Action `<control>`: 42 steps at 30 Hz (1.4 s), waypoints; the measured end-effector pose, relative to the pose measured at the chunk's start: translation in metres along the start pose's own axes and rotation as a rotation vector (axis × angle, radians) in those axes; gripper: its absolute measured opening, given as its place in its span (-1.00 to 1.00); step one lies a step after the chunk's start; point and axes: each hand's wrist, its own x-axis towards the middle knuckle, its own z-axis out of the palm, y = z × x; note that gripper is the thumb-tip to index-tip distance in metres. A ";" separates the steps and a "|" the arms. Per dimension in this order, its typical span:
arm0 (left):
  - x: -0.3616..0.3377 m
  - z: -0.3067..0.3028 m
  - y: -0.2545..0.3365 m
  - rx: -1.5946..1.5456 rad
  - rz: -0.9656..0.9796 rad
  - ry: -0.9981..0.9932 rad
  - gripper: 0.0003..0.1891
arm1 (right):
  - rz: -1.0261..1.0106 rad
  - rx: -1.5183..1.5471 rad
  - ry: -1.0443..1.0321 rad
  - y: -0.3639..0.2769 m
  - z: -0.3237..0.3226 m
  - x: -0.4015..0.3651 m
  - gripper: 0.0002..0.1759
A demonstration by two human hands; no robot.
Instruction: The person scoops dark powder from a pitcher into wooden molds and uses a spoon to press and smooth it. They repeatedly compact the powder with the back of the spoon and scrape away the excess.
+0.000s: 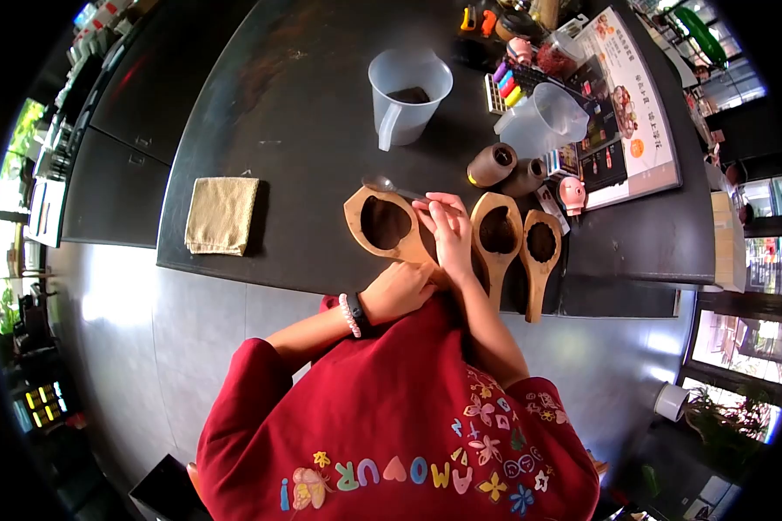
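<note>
My left hand [400, 291], wearing a bracelet and a dark wristband, is closed around the handle of a wooden mold [354, 214] at the table's front edge. Dark brown material fills this mold's rounded cavity. Between the fingers of my right hand [447, 227] is a spoon [382, 183], its bowl over the mold's far rim. Just right of that hand lie a second wooden mold [498, 252] and a smaller flower-shaped one [534, 276], both dark inside. Beyond them stands a translucent measuring jug [402, 120] with dark material at its bottom.
A folded tan cloth [222, 215] lies at the left of the black table [313, 130]. On the right are another clear jug [543, 122], two brown jars [493, 165], a pink pig figure [572, 196], colored markers [506, 82] and a large printed menu board [647, 156].
</note>
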 end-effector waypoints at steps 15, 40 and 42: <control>-0.024 -0.048 0.010 -0.176 0.025 -0.022 -0.83 | -0.217 -0.490 0.024 -0.018 0.016 -0.043 -0.80; -0.048 -0.084 -0.053 -0.168 -0.293 0.497 -0.89 | -0.626 -0.993 -0.199 -0.020 0.024 -0.053 -0.72; -0.048 -0.083 -0.052 -0.159 -0.292 0.504 -0.89 | -0.562 -0.922 -0.162 -0.017 0.022 -0.054 -0.74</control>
